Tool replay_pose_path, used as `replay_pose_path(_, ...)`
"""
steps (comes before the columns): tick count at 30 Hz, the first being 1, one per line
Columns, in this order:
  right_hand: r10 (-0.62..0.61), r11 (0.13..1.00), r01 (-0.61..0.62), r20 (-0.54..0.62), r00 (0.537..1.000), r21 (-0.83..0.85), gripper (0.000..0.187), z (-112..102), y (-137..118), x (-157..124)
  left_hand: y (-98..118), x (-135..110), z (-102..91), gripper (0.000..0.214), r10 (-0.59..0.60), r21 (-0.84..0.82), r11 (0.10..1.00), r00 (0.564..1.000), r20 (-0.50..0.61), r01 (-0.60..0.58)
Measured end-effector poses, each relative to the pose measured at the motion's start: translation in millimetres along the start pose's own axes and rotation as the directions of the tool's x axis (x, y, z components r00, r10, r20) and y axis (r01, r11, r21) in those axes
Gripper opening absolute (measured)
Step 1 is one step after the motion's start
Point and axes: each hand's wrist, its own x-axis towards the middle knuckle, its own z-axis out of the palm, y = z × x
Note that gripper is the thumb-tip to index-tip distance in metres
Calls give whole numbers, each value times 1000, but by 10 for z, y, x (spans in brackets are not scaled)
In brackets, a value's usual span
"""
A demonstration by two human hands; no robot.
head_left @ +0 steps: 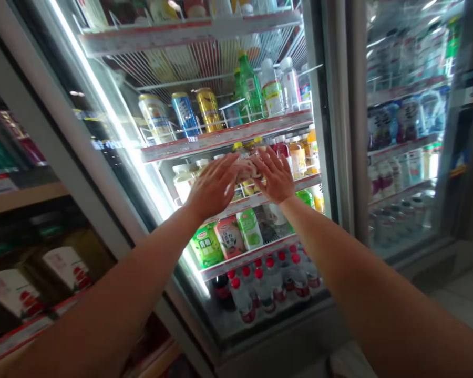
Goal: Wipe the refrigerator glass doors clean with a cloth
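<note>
upright cooler point(276, 337), white strip light point(87, 64) at its left, grey metal post point(341, 105), wood-edged shelf point(27, 198), dim tiled floor point(467, 291)

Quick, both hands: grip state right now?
Left hand: fingers at a pale crumpled item; can't tell whether its grip is closed.
Right hand: fingers at the same item; grip can't be told either.

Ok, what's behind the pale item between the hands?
Yellow-capped bottles show above the pale item; what stands directly behind it, the left hand and right hand is covered.
</note>
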Motion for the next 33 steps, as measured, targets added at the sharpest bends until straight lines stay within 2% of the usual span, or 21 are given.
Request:
replay_pose_path(2,-12,1000,12,-6,1000,6,55,15,10,-1,-62,-213,-81,51,-111,133,984,992,-63,119)
replay_pose_path(4,-16,1000,16,-12,1000,16,54,30,17,-4,-65,-440,-80,59,-192,207,957,978,-81,205)
replay_pose_path(7,-11,1000,11,-29,1000,27,53,40,25,-16,19,-727,52,76,-221,226,949,975,-24,221)
replay_pose_path(10,-12,999,14,-50,999,39,50,19,37,-28,100,-871,204,86,-232,239,943,972,-27,232)
replay_pose_path(16,-21,991,26,-41,999,133,48,-175,27,10,129,-878,248,85,-236,216,945,969,-71,246)
replay_pose_path(20,-140,981,130,65,988,141,60,-382,-66,123,157,-859,225,72,-294,187,938,956,-26,293)
replay_pose_path(22,-244,967,227,163,956,114,62,-448,-145,175,174,-849,221,68,-313,179,934,950,-10,309)
replay_pose_path(24,-360,933,345,265,895,101,61,-457,-240,175,184,-839,223,66,-319,173,933,948,-4,315)
replay_pose_path(26,-419,907,411,312,853,96,59,-417,-338,87,187,-831,227,64,-324,162,934,946,2,319)
replay_pose_path(30,-368,930,347,297,881,122,70,-332,-451,-238,187,-816,232,65,-354,122,929,935,27,349)
replay_pose_path(31,-356,934,330,307,883,134,69,-330,-445,-286,188,-813,230,66,-361,114,928,932,34,355)
replay_pose_path(33,-372,928,338,340,864,157,57,-340,-387,-268,193,-807,223,67,-369,104,926,928,52,362)
